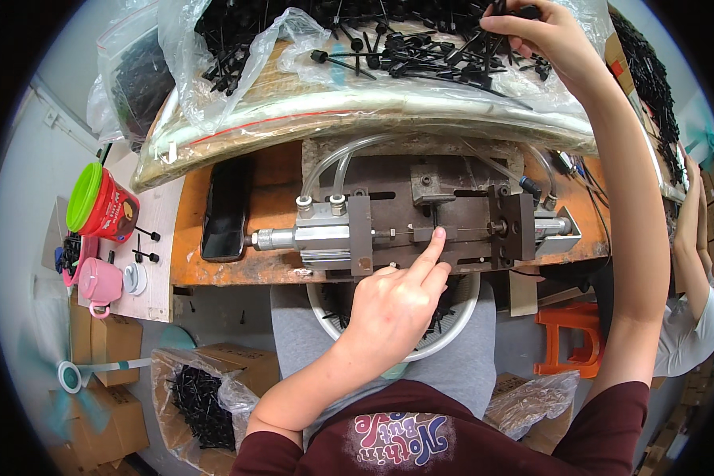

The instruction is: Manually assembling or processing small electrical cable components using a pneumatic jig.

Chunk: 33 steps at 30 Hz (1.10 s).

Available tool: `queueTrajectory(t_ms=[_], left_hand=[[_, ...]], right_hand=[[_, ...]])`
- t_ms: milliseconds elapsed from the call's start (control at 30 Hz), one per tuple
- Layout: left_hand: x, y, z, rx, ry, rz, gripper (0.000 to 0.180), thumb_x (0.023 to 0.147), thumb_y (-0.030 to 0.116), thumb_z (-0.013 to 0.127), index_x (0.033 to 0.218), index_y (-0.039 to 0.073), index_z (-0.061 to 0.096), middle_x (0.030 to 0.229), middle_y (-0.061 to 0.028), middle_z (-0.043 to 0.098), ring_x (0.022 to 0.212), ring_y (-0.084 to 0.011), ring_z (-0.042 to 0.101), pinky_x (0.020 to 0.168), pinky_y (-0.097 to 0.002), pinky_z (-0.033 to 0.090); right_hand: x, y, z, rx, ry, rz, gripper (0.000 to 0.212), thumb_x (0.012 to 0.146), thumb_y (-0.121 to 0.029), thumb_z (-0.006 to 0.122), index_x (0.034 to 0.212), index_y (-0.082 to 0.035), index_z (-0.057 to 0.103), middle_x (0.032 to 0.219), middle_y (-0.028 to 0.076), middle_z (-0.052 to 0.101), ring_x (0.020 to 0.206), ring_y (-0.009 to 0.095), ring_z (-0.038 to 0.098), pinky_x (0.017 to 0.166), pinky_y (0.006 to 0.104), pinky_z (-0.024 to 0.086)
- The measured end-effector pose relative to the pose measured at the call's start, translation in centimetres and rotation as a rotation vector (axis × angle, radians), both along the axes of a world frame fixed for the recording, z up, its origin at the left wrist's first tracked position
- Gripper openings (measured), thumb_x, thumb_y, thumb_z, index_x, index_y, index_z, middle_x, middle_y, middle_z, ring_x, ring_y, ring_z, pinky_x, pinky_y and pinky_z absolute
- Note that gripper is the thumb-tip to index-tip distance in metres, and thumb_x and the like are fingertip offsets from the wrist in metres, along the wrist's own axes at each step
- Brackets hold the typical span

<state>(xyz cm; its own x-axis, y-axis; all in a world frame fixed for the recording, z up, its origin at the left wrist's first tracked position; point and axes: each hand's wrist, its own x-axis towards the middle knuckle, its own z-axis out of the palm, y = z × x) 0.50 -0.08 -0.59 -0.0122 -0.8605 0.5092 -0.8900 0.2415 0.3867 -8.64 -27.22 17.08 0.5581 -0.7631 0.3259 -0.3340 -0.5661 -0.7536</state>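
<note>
My left hand (397,305) reaches over a metal clamping fixture (361,238) with its index finger stretched out. That fingertip rests at the small block in the fixture's middle, while the other fingers curl loosely. Whether a part lies under the fingertip cannot be seen. Up at the far right, my right hand (535,32) pinches a black thin-stemmed plastic part (496,25) above a pile of similar black parts (420,59). The pile lies on clear plastic sheeting (293,127) along the raised shelf.
A dark phone-like slab (226,210) lies left of the fixture. Further left stand a red tub with a green rim (107,202) and a pink cup (101,282). A white basket (452,329) sits on my lap. An orange stool (567,341) and another person's arm (694,230) are at right.
</note>
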Motion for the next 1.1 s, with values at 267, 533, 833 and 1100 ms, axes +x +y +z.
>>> queueTrajectory(t_ms=[267,533,833,1100], left_hand=[[-0.1,0.3,0.4,0.034,0.002,-0.044,0.021,0.078,0.014,0.079,0.096,0.007,0.071,0.132,-0.0128,0.065,0.063,-0.0225,0.068,0.061,-0.0308,0.055],[0.8,2.2,3.9,0.035,0.263,-0.196,0.039,0.075,0.025,0.086,0.105,0.004,0.072,0.125,-0.0145,0.068,0.07,-0.0176,0.07,0.065,-0.0274,0.056],[2.5,1.0,4.6,-0.255,0.439,-0.102,0.047,0.072,-0.003,0.084,0.117,0.001,0.072,0.112,-0.0132,0.074,0.095,-0.0217,0.072,0.076,-0.0298,0.058],[1.1,2.9,3.1,-0.156,0.579,-0.047,0.038,0.068,0.002,0.088,0.103,0.002,0.075,0.107,-0.0165,0.073,0.082,-0.0162,0.071,0.07,-0.028,0.058]], right_hand=[[-2.2,-6.5,-2.4,0.19,-0.31,0.174,0.027,0.091,-0.015,0.075,0.111,0.003,0.07,0.094,0.004,0.068,0.074,0.001,0.062,0.066,0.0093,0.056],[-0.8,0.2,-1.9,0.444,-0.618,0.222,0.018,0.085,-0.008,0.075,0.096,0.002,0.066,0.075,0.006,0.066,0.062,0.013,0.062,0.056,0.0248,0.052],[-4.2,15.7,-9.5,1.031,-0.491,0.389,0.024,0.091,-0.015,0.073,0.107,0.001,0.066,0.085,0.006,0.067,0.055,0.01,0.061,0.046,0.0236,0.05],[-7.7,16.0,-12.0,0.791,-0.652,0.034,0.02,0.091,-0.009,0.07,0.105,0.004,0.065,0.096,0.015,0.069,0.056,0.011,0.061,0.049,0.0232,0.052]])
